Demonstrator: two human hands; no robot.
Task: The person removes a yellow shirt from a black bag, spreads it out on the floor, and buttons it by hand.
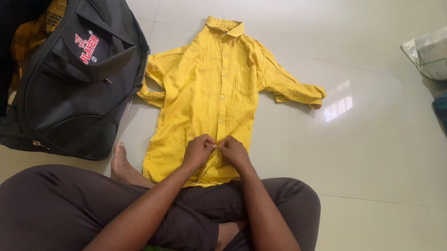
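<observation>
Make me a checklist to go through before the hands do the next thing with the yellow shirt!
1. Yellow shirt lies flat, front up on the floor: ok.
2. Both sleeves spread out: not ok, the one beside the black bag is bunched.
3. Left hand on the placket: ok.
4. Right hand on the placket: ok.
5. Upper buttons closed: ok.
6. Lowest button closed: cannot tell, hands hide it.
</observation>
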